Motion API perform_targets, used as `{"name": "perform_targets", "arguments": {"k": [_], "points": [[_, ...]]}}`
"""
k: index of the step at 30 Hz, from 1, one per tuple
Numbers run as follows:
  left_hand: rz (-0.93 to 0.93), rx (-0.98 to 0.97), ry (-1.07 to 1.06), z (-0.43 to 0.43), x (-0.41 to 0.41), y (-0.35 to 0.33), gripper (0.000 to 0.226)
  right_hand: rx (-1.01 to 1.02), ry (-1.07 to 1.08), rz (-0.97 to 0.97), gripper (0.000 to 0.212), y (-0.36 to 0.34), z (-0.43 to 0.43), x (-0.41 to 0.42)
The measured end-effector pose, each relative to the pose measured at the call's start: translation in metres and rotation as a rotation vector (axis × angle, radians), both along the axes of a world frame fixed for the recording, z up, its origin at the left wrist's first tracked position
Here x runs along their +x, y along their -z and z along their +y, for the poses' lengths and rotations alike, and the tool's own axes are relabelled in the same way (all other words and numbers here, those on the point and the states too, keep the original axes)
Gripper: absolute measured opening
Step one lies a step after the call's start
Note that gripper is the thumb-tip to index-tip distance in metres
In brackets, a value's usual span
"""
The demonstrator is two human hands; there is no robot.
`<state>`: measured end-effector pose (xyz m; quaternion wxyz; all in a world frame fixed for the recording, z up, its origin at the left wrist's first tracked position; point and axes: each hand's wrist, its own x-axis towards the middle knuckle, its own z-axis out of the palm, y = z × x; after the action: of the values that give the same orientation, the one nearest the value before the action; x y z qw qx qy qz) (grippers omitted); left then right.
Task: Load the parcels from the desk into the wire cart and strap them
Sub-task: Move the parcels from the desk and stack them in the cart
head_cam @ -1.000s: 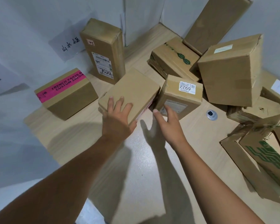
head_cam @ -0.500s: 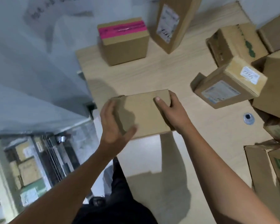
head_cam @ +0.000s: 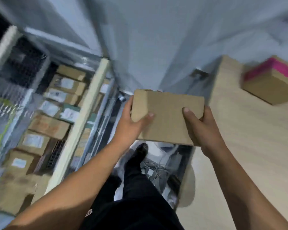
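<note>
The plain parcel (head_cam: pixel 168 117) has been lifted from the desk (head_cam: pixel 239 146) and is now carried past its left edge, toward the wire cart (head_cam: pixel 88 103). It is gripped at both ends by the left hand (head_cam: pixel 133 123) and the right hand (head_cam: pixel 201 128), so placing it in the cart is probably next.

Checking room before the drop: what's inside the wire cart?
Inside the wire cart lie stacked cardboard parcels, many with white labels. The view is blurred, and the cart's floor is covered by them, so it cannot be seen.
</note>
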<state>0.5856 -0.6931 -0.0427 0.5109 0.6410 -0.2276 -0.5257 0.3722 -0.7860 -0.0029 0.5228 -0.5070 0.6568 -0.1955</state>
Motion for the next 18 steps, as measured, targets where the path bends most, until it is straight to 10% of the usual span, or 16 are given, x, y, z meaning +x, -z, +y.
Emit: {"name": "perform_targets", "arguments": {"k": [11, 18], "points": [[-0.002, 0.008, -0.839, 0.246, 0.234, 0.026, 0.058, -0.247, -0.897, 0.041, 0.067, 0.002, 0.127, 0.359], [0.023, 0.179, -1.155, 0.402, 0.297, 0.105, 0.057, 0.022, -1.280, 0.083, 0.070, 0.103, 0.255, 0.507]]}}
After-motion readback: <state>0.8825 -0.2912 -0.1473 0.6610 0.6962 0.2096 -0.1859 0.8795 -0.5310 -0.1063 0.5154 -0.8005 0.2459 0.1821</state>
